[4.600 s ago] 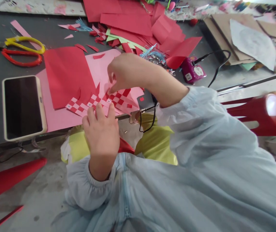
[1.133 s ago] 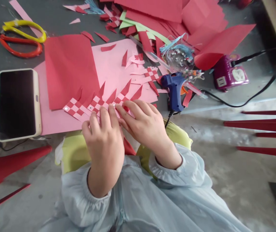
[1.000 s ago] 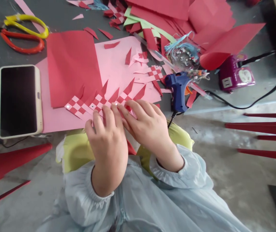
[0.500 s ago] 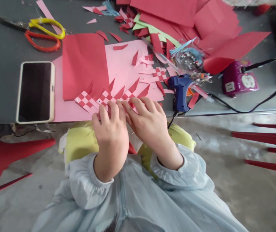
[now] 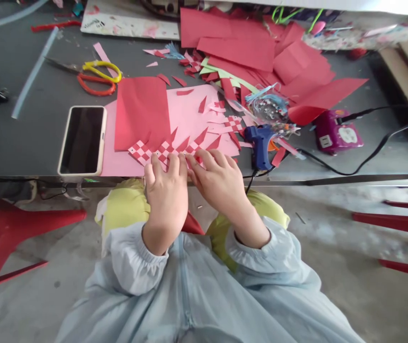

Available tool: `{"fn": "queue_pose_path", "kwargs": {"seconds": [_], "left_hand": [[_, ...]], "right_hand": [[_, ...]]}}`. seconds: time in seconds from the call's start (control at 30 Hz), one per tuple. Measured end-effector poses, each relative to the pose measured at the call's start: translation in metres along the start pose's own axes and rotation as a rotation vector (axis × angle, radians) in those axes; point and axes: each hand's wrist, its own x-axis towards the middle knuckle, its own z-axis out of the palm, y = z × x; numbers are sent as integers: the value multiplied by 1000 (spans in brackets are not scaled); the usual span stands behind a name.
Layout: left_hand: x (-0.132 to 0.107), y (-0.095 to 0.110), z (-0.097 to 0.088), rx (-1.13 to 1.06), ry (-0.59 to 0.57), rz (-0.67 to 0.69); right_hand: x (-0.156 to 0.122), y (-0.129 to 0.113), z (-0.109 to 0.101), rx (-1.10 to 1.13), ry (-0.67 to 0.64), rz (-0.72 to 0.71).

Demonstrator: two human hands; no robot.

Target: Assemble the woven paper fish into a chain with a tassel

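A red-and-pink woven paper strip [image 5: 143, 151] with pointed red tips lies on a pink sheet [image 5: 189, 114] at the table's near edge. My left hand [image 5: 166, 193] rests on the strip's right part, fingers laid forward on it and pressing down. My right hand [image 5: 220, 181] sits right beside it, fingers bent onto the same end of the weave. Both hands press and pinch the strip; the part under the fingers is hidden. A red sheet [image 5: 137, 112] lies just behind the weave.
A phone [image 5: 82, 139] lies left of the pink sheet, with scissors [image 5: 96, 78] behind it. A blue glue gun [image 5: 261, 145] stands to the right, near a purple power socket [image 5: 336, 136] with a black cable. Red paper sheets [image 5: 261, 47] pile at the back. Red stools [image 5: 14, 228] stand beside the table.
My right hand came down from above the weave beside the left hand on the strip. Over the last second both hands stay put; the camera has tilted up, showing more of the table.
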Motion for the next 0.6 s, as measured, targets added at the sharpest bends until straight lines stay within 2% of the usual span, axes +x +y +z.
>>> {"fn": "queue_pose_path", "kwargs": {"seconds": [0.33, 0.47, 0.6], "left_hand": [[-2, 0, 1, -39, -11, -19], [-8, -5, 5, -53, 70, 7], [-11, -19, 2, -116, 144, 27]], "right_hand": [[-1, 2, 2, 7, -2, 5], [-2, 3, 5, 30, -24, -9], [-3, 9, 3, 101, -58, -19]]}}
